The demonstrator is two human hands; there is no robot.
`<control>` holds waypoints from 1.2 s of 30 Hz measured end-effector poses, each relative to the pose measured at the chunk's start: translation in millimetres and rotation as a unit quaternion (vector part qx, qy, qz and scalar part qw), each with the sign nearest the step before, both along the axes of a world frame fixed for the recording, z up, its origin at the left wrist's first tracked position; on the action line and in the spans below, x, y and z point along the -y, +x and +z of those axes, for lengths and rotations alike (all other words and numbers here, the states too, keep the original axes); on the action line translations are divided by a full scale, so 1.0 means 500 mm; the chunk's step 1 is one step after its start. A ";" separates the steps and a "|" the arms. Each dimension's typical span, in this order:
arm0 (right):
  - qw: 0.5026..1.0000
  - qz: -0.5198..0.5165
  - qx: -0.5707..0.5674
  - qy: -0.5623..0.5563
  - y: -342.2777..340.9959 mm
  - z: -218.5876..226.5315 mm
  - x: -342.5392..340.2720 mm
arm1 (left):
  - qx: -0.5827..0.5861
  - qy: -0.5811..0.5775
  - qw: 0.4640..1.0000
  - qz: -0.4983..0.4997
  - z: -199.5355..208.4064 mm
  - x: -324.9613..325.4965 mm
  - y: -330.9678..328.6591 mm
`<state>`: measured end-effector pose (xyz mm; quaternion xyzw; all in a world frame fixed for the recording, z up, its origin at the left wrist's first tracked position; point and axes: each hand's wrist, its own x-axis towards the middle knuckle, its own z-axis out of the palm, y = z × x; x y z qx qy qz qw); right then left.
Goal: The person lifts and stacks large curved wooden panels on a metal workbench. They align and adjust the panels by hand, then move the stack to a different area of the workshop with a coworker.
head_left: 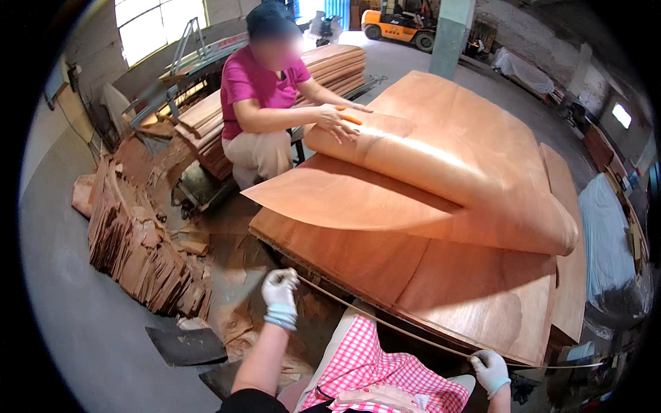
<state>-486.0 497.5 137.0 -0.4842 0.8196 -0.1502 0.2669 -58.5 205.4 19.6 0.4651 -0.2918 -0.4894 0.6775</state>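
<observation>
My left hand point(280, 296), in a whitish glove, is closed on one end of a long, thin wood strip point(385, 321). The strip runs along the near edge of the veneer stack point(475, 289). Toward its other end, my gloved right hand point(490, 372) closes round it, and a tail sticks out beyond to the right. On top of the stack lies a large reddish-brown veneer sheet point(344, 196), with a curled-over roll point(427, 155) across it. A co-worker in a pink shirt point(237, 79) rests both hands on the roll's far left end, with an orange object point(350, 118) at one hand.
Broken veneer scraps point(138, 255) are piled on the floor at left. Behind the co-worker stand stacked wood sheets point(337, 62). A green-and-white pillar point(451, 41) and an orange forklift point(399, 29) are at the back. Plastic-wrapped material point(609, 234) stands at right.
</observation>
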 end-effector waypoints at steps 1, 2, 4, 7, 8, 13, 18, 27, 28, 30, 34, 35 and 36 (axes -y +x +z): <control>0.999 0.016 -0.037 -0.019 -0.027 -0.016 -0.019 | 0.012 -0.003 0.999 0.045 -0.012 0.027 0.038; 0.996 0.031 -0.073 -0.038 -0.051 -0.034 -0.041 | 0.026 -0.008 0.997 0.070 -0.034 0.058 0.084; 0.999 0.019 -0.040 -0.002 -0.052 -0.030 -0.045 | 0.056 0.032 0.990 0.128 -0.050 0.104 0.162; 0.997 0.020 0.046 0.054 0.029 0.016 -0.013 | 0.122 0.070 0.974 0.179 -0.059 0.146 0.251; 0.996 0.075 0.037 0.042 0.051 0.024 -0.004 | 0.129 0.057 0.970 0.198 -0.069 0.162 0.274; 0.971 0.077 0.219 0.054 0.087 0.047 0.014 | 0.063 0.090 0.975 0.194 -0.089 0.214 0.303; 0.975 -0.053 0.198 0.083 0.007 0.022 0.054 | 0.243 0.046 0.962 0.116 -0.158 0.263 0.299; 0.974 -0.151 0.166 0.043 -0.080 -0.055 0.088 | 0.322 0.142 0.924 0.152 -0.172 0.405 0.251; 0.975 -0.148 0.158 0.048 -0.077 -0.059 0.096 | 0.339 0.151 0.916 0.153 -0.172 0.414 0.251; 0.977 -0.146 0.141 0.058 -0.074 -0.063 0.107 | 0.354 0.152 0.911 0.149 -0.172 0.428 0.242; 0.975 -0.148 0.145 0.083 -0.056 -0.066 0.128 | 0.439 0.167 0.874 0.126 -0.178 0.443 0.245; 0.979 -0.131 0.132 0.086 -0.052 -0.072 0.135 | 0.478 0.180 0.850 0.129 -0.182 0.442 0.250; 0.982 -0.114 0.121 0.089 -0.052 -0.080 0.141 | 0.518 0.191 0.824 0.132 -0.187 0.442 0.263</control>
